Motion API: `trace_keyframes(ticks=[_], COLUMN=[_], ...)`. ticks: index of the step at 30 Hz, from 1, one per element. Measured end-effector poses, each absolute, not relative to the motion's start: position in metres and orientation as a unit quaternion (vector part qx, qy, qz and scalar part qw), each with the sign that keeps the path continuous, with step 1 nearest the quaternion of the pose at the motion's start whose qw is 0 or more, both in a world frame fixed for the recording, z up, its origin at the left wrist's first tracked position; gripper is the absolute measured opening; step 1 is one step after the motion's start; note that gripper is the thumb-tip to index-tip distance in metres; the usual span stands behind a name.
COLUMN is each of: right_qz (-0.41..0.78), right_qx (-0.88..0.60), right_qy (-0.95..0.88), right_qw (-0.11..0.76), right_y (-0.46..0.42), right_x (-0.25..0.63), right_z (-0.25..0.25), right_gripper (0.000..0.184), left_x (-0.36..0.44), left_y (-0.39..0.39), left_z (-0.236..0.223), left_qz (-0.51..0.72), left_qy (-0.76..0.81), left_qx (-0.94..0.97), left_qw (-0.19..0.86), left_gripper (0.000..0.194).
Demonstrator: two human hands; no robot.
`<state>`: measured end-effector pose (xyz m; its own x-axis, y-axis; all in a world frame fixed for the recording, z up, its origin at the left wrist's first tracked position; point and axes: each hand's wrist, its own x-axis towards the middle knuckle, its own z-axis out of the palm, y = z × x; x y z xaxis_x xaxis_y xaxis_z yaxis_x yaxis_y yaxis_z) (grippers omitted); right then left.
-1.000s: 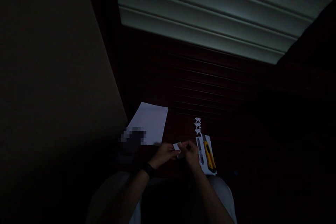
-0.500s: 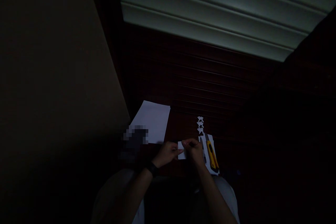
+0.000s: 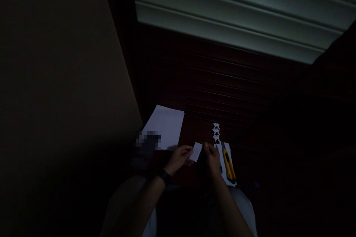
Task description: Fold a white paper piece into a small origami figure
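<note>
Between the thumb and fingers of my left hand [image 3: 179,158] is a small folded piece of white paper [image 3: 196,152], tilted over the dark surface. A short gap to its right, my right hand [image 3: 212,158] is off the paper, its fingers curled in and nothing visible in them. Beside that hand a yellow utility knife [image 3: 228,164] lies on a stack of white paper [image 3: 231,151]. A slim dark tool [image 3: 220,161], partly behind my right hand, rests along the stack's left edge. Several small folded paper pieces [image 3: 216,132] stand in a column just beyond the stack.
Larger white sheets [image 3: 168,124] lie at the left, with a pixelated dark object [image 3: 148,146] over their near corner. A pale wall [image 3: 69,63] rises on the left. Light slatted panels [image 3: 222,18] fill the top, above dark slats. My knees are below the surface's near edge.
My right hand has let go of the small paper and moved slightly right. The paper, in my left hand, has turned to a slant and looks narrower. The view has shifted a little.
</note>
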<state>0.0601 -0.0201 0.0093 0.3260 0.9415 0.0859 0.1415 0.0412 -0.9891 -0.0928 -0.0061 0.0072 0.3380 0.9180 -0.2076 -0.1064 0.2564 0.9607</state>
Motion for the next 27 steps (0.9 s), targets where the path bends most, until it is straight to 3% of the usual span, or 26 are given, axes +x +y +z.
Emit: trace_keyframes(ticks=[14,19,27], right_qz=[0.338,0.394,0.429], right_qx=[-0.592,-0.56,-0.524], right_qy=[-0.52,-0.481,-0.504], right_qw=[0.515,0.547,0.536], right_y=[-0.022,-0.022,-0.027], right_x=[0.055,0.053,0.056], right_z=[0.011,0.01,0.018], right_gripper=[0.032,0.035,0.036], left_x=[-0.09,-0.097,-0.104], left_y=[-0.01,-0.003,0.006], left_z=[0.02,0.013,0.01], left_qz=[0.32,0.383,0.475], left_qy=[0.409,0.428,0.467], left_qx=[0.571,0.5,0.514], left_qw=[0.636,0.648,0.54], left_gripper=[0.047,0.049,0.041])
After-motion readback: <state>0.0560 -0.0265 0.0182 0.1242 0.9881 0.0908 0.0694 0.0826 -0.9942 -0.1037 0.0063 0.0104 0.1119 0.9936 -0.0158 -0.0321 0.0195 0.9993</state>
